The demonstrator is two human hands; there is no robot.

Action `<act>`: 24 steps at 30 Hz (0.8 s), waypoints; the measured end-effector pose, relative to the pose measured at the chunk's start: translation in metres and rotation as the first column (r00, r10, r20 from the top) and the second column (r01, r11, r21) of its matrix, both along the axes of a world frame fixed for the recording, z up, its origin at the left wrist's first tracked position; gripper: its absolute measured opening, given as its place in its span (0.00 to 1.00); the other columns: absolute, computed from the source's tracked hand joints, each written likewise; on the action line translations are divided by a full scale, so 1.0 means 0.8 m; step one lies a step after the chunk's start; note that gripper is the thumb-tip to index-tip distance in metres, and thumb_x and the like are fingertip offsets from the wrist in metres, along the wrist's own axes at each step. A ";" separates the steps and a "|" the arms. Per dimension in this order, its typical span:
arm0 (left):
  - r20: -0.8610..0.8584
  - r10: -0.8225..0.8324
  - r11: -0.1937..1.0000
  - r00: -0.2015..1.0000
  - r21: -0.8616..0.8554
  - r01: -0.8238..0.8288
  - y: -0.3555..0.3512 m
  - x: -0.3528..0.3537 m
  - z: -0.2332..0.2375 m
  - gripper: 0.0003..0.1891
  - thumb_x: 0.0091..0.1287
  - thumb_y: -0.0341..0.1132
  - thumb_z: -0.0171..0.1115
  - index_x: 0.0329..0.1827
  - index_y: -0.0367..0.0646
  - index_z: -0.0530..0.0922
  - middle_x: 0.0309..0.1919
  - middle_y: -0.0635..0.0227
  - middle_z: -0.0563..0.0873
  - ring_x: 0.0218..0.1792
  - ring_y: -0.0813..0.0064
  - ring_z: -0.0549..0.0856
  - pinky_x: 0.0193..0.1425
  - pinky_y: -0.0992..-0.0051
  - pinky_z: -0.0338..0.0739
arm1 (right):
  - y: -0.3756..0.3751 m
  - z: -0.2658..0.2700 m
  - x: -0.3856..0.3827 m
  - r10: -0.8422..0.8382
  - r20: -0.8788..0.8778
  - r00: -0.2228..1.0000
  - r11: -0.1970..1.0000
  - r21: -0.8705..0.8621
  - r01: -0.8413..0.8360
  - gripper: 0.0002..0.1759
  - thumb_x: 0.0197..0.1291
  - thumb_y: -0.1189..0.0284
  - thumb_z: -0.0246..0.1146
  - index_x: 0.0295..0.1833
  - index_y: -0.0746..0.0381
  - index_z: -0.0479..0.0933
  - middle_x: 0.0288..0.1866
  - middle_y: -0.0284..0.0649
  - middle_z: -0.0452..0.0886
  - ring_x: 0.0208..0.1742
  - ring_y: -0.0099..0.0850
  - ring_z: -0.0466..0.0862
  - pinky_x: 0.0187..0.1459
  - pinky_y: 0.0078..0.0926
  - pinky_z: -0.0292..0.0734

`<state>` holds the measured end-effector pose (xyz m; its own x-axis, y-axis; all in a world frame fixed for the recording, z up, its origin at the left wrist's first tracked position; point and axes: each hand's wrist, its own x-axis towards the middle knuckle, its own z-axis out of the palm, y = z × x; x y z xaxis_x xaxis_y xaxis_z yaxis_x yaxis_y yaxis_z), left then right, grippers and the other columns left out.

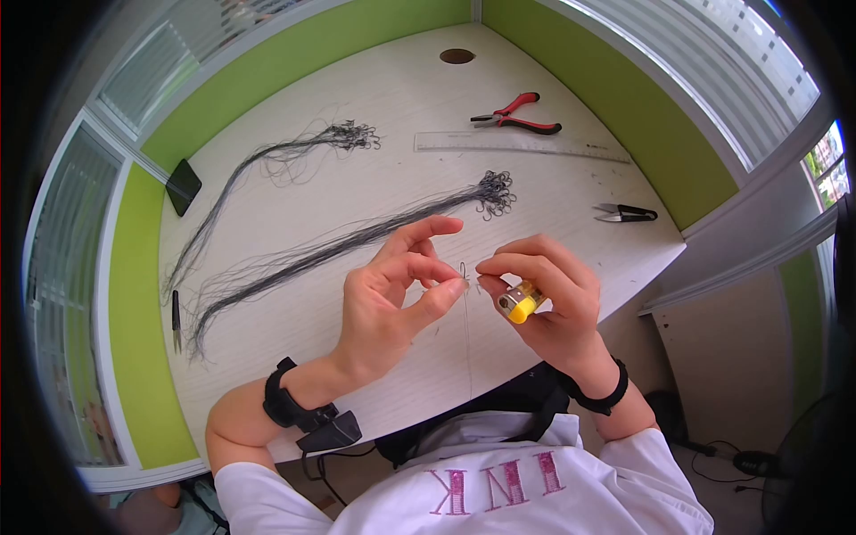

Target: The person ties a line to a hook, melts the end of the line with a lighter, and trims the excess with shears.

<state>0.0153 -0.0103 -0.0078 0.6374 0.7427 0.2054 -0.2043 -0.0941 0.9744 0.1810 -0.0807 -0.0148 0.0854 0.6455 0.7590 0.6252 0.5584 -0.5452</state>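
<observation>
My left hand (pixel 383 299) is closed in a pinch, thumb against index finger, on a small fishing hook (pixel 463 268). A thin line (pixel 468 348) hangs from it toward the table's front edge. Just to the right, my right hand (pixel 563 299) is wrapped round a yellow lighter (pixel 522 305). Its thumb and index tips are close to the hook; whether they also pinch the line is too small to tell. Behind my hands lies a bundle of hooks on dark lines (pixel 357 236), its hooks bunched at the right end. A second, looser bundle (pixel 259 156) lies farther back.
Red-handled pliers (pixel 517 116) lie behind a clear ruler (pixel 517 145) at the back right. Thread snips (pixel 626 213) rest near the right edge, another pair (pixel 176 321) at the left. A dark phone-like slab (pixel 184 187) leans on the green partition (pixel 143 330).
</observation>
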 end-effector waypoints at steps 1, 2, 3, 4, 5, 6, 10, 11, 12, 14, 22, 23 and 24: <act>-0.007 -0.022 1.000 1.000 -0.009 0.022 0.000 0.000 0.001 0.03 0.56 0.23 0.62 0.33 0.37 0.81 0.57 0.58 0.72 0.43 0.81 0.71 0.49 0.79 0.67 | 0.001 0.000 -0.001 0.001 -0.003 1.000 1.000 0.001 -0.001 0.16 0.36 0.83 0.69 0.36 0.62 0.77 0.31 0.38 0.79 0.28 0.31 0.79 0.26 0.23 0.72; -0.013 -0.044 0.999 0.999 -0.018 0.043 0.000 0.000 0.001 0.03 0.56 0.23 0.63 0.33 0.37 0.81 0.58 0.58 0.71 0.45 0.80 0.72 0.49 0.79 0.67 | 0.002 0.000 -0.002 -0.004 0.005 1.000 1.000 0.021 0.004 0.16 0.36 0.83 0.69 0.36 0.62 0.77 0.30 0.37 0.79 0.28 0.31 0.79 0.26 0.23 0.72; -0.013 -0.043 0.999 0.999 -0.018 0.043 0.000 -0.001 0.001 0.03 0.56 0.23 0.63 0.33 0.37 0.81 0.58 0.58 0.71 0.45 0.80 0.72 0.49 0.79 0.67 | 0.003 0.000 -0.003 -0.011 0.014 1.000 0.999 0.041 0.010 0.17 0.36 0.83 0.69 0.36 0.62 0.77 0.30 0.37 0.79 0.28 0.31 0.78 0.26 0.23 0.72; -0.009 -0.048 0.999 0.999 -0.014 0.048 0.000 -0.001 0.000 0.03 0.56 0.23 0.63 0.33 0.37 0.81 0.58 0.58 0.71 0.46 0.80 0.72 0.50 0.79 0.68 | 0.003 0.000 -0.003 -0.011 0.015 1.000 0.999 0.041 0.011 0.17 0.36 0.83 0.69 0.36 0.62 0.77 0.30 0.37 0.79 0.28 0.31 0.78 0.26 0.23 0.72; -0.004 -0.053 0.999 0.999 -0.011 0.053 0.001 -0.001 0.000 0.03 0.56 0.24 0.63 0.33 0.37 0.81 0.58 0.58 0.71 0.47 0.80 0.72 0.50 0.78 0.68 | 0.004 0.000 -0.003 -0.016 0.049 0.999 0.998 0.057 0.014 0.17 0.35 0.82 0.69 0.36 0.62 0.77 0.30 0.37 0.78 0.28 0.31 0.78 0.26 0.23 0.72; -0.003 -0.054 0.999 0.999 -0.011 0.054 0.001 -0.001 0.000 0.03 0.56 0.24 0.63 0.33 0.37 0.81 0.58 0.58 0.71 0.47 0.80 0.72 0.50 0.78 0.68 | 0.005 0.000 -0.002 -0.021 0.084 0.996 0.997 0.072 0.015 0.17 0.35 0.82 0.69 0.36 0.62 0.77 0.30 0.36 0.78 0.27 0.30 0.78 0.25 0.23 0.71; -0.016 -0.053 0.999 0.998 -0.007 0.053 0.002 -0.002 0.001 0.03 0.56 0.24 0.63 0.33 0.37 0.81 0.57 0.58 0.71 0.48 0.79 0.72 0.50 0.78 0.68 | 0.006 0.001 -0.002 -0.035 0.119 0.992 0.996 0.081 0.025 0.17 0.33 0.82 0.69 0.35 0.61 0.76 0.29 0.35 0.78 0.26 0.30 0.78 0.24 0.23 0.71; -0.016 -0.056 0.998 0.998 -0.009 0.056 0.002 -0.002 0.001 0.03 0.56 0.24 0.63 0.33 0.37 0.81 0.57 0.58 0.71 0.48 0.79 0.72 0.50 0.78 0.68 | 0.007 0.002 -0.002 -0.039 0.131 0.991 0.996 0.087 0.027 0.18 0.32 0.81 0.70 0.35 0.61 0.76 0.29 0.35 0.78 0.26 0.29 0.78 0.24 0.23 0.71; -0.015 -0.056 0.998 0.998 -0.010 0.056 0.002 -0.002 0.001 0.03 0.56 0.24 0.63 0.33 0.37 0.81 0.57 0.58 0.71 0.48 0.79 0.72 0.50 0.78 0.68 | 0.007 0.002 -0.002 -0.043 0.144 0.989 0.995 0.093 0.030 0.18 0.31 0.80 0.70 0.34 0.60 0.76 0.29 0.34 0.77 0.26 0.29 0.77 0.24 0.22 0.70; -0.036 -0.055 0.998 0.998 -0.014 0.055 0.002 -0.002 0.001 0.03 0.56 0.24 0.63 0.33 0.37 0.81 0.57 0.58 0.71 0.48 0.79 0.72 0.49 0.78 0.68 | 0.008 0.003 -0.002 -0.037 0.155 0.987 0.996 0.092 0.023 0.19 0.30 0.79 0.70 0.34 0.60 0.75 0.29 0.34 0.77 0.26 0.29 0.77 0.24 0.22 0.70; -0.011 -0.013 1.000 1.000 -0.002 0.013 -0.001 0.000 -0.005 0.03 0.56 0.24 0.63 0.32 0.37 0.81 0.57 0.60 0.72 0.49 0.78 0.71 0.52 0.78 0.66 | 0.006 0.000 -0.007 -0.092 0.242 0.966 0.994 0.080 0.074 0.22 0.28 0.75 0.71 0.35 0.62 0.73 0.31 0.33 0.76 0.26 0.28 0.77 0.25 0.22 0.71; 0.005 -0.003 1.000 1.000 -0.007 0.003 -0.001 0.000 -0.005 0.02 0.56 0.24 0.63 0.32 0.37 0.81 0.57 0.60 0.72 0.49 0.79 0.70 0.52 0.78 0.66 | 0.005 0.000 -0.007 -0.117 0.251 0.961 0.993 0.065 0.103 0.21 0.27 0.76 0.71 0.34 0.61 0.73 0.31 0.33 0.76 0.26 0.28 0.77 0.25 0.22 0.71; 0.006 -0.003 1.000 1.000 -0.007 0.003 -0.001 0.000 -0.004 0.02 0.56 0.24 0.63 0.32 0.37 0.81 0.57 0.60 0.72 0.49 0.79 0.70 0.52 0.78 0.66 | 0.004 0.000 -0.007 -0.142 0.261 0.955 0.990 0.051 0.133 0.21 0.27 0.77 0.71 0.34 0.61 0.73 0.30 0.34 0.76 0.26 0.29 0.77 0.25 0.23 0.71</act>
